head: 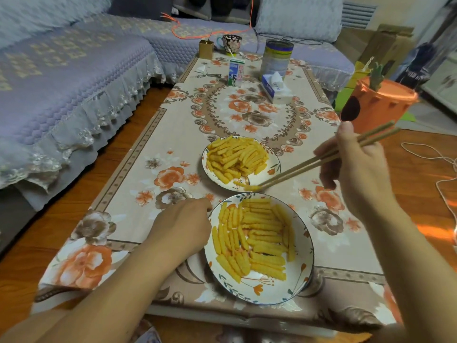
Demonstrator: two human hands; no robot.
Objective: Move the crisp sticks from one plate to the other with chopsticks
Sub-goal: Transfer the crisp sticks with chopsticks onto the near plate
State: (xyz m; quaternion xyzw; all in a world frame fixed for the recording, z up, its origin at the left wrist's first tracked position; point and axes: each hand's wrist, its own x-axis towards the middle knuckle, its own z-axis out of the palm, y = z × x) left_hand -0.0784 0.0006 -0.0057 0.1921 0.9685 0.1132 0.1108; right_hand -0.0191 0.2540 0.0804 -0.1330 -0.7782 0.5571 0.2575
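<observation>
On the low table with the flowery cloth (pixel 153 154), two round white plates sit close together. Each plate has painted flowers and a dark rim. The right hand (pixel 356 167) holds a pair of long, thin wooden chopsticks (pixel 319 160), with the fingers curled round them near the top. The chopstick tips are nearly closed and pinch one crisp stick (pixel 251 187). That stick is over the near edge of the far plate (pixel 273 169), just by the gap between the two plates. The far plate holds a messy heap of crisp sticks (pixel 237 157). They are yellow, wavy and bumpy. The near plate (pixel 284 290) holds more crisp sticks (pixel 257 233), laid flat in neat rows. The left hand (pixel 183 224) rests on the cloth and touches the left rim of the near plate. Its fingers are loosely bent and hold nothing. Farther back stand a milk carton (pixel 236 73) with a straw, a shiny round tin (pixel 277 59) and a soft pack of tissues (pixel 277 89).
</observation>
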